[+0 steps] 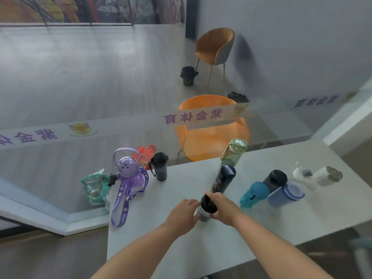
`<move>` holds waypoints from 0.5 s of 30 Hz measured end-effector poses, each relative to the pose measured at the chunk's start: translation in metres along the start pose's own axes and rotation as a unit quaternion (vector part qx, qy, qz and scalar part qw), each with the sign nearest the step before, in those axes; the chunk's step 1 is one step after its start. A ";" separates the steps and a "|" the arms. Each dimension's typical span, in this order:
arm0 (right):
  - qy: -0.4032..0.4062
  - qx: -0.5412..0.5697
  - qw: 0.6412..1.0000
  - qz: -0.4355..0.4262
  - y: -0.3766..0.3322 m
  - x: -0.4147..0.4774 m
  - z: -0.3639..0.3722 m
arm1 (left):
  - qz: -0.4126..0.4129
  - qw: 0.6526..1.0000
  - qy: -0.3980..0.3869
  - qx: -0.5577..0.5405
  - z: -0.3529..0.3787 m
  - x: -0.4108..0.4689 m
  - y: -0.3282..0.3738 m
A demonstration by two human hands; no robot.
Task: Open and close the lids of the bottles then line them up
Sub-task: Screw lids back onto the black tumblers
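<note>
head view — both hands are on a small grey bottle [203, 215] standing near the middle of the pale table [261, 228]. the left hand [182, 215] wraps its body from the left side, fingers curled against it. the right hand [223, 208] sits over its black lid [208, 204], fingers closed on the rim from the right. just behind them stands a dark navy bottle [223, 179], upright, lid on. further back, at the table's far edge, a green bottle [233, 151]. off to the left a purple bottle [130, 174] with a long lanyard trailing toward the near edge, and beside it a dark tumbler [160, 166]. to the right, a teal bottle [254, 195] stands just beside a black-lidded bottle [274, 181] and a blue cup [285, 195] — a white bottle [316, 176] sits blurred at the far right. beyond the glass, an orange chair [211, 129].
</note>
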State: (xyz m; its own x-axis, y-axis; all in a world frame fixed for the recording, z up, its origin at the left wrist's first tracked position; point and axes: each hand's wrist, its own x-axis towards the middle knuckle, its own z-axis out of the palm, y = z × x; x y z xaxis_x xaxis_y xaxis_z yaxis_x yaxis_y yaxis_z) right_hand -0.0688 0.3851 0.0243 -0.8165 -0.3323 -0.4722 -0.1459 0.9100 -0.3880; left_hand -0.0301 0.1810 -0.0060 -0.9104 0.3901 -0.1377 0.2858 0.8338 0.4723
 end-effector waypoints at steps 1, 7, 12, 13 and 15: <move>0.008 -0.002 1.000 -0.004 0.000 0.003 0.001 | -0.002 1.000 -0.001 -0.001 0.000 0.000 -0.002; 0.020 -0.002 0.999 -0.037 -0.012 0.039 -0.010 | -0.027 0.999 0.019 0.037 -0.021 0.010 -0.031; 0.027 -0.023 0.998 -0.052 -0.029 0.087 -0.028 | -0.083 0.990 0.101 0.057 -0.051 0.034 -0.057; 0.028 -0.027 0.998 -0.057 -0.032 0.096 -0.032 | -0.092 0.986 0.123 0.063 -0.058 0.041 -0.062; 0.030 -0.033 0.997 -0.065 -0.036 0.117 -0.042 | -0.115 0.978 0.158 0.071 -0.074 0.056 -0.071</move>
State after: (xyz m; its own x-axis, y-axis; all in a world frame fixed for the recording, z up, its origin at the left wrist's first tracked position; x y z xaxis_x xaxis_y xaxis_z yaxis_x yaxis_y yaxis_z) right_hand -0.1825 0.3241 0.0164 -0.8201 -0.4343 -0.3727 -0.2873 0.8756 -0.3883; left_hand -0.1236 0.1148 0.0171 -0.9961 0.0642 0.0607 0.0808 0.9401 0.3312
